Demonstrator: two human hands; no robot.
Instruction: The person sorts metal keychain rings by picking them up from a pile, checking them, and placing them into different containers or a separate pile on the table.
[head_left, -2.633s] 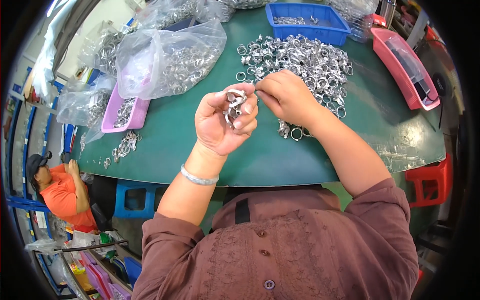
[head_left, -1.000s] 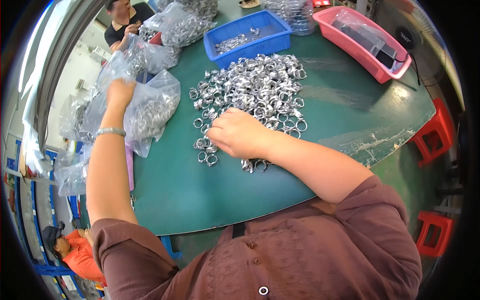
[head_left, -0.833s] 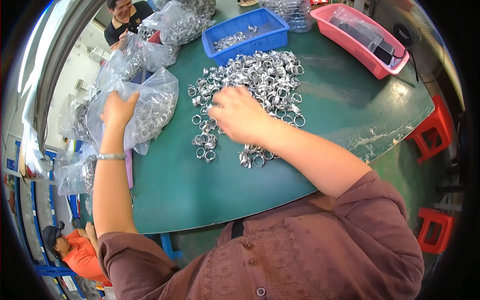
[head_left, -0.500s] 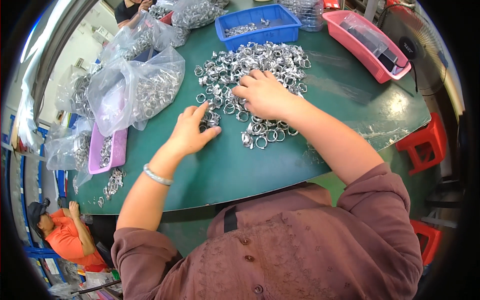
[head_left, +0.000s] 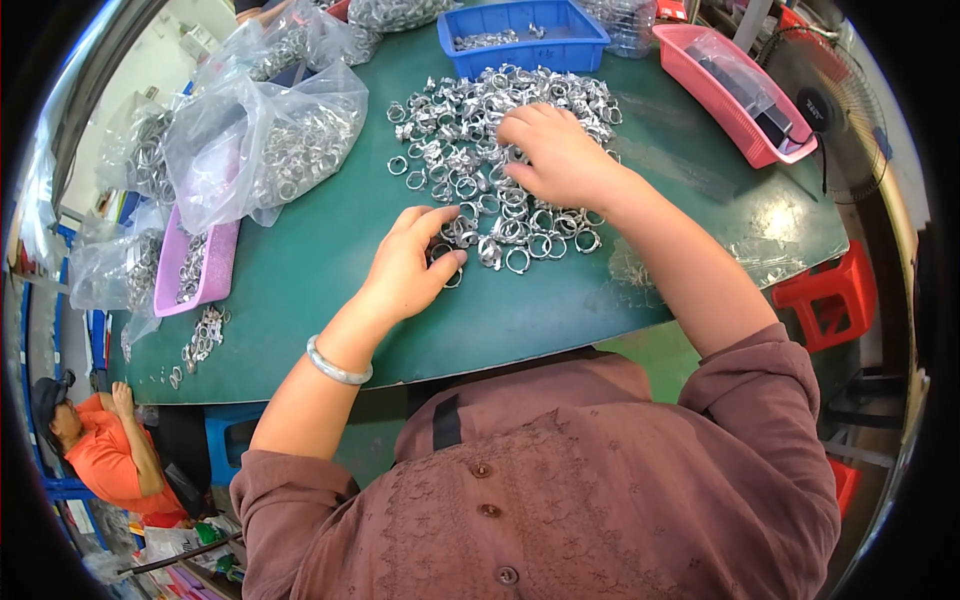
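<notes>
A wide pile of silver metal ring clamps [head_left: 470, 120], many with small tabs, lies on the green table. At the pile's near left edge is my left hand [head_left: 405, 268], a pale bangle [head_left: 338, 364] on its wrist. Its thumb and fingers are apart, curved around a few rings on the tabletop. Over the right-middle of the heap, my right hand [head_left: 562, 155] reaches in with bent fingers and the thumb spread away from them. Its fingertips are partly hidden among the clamps. Several looser rings [head_left: 540, 246] lie along the near side, between my hands.
Behind the pile stands a blue tray [head_left: 530, 50] with some clamps inside. Clear bags [head_left: 310, 130] of clamps and a purple basket [head_left: 215, 265] are at left. A pink basket [head_left: 690, 80] and fan [head_left: 820, 105] are far right. A person in orange [head_left: 115, 465] is lower left.
My left hand has moved right, and the rings by it now lie against the near edge of the pile. My right hand has shifted slightly right, its thumb now spread. The whole view has shifted.
</notes>
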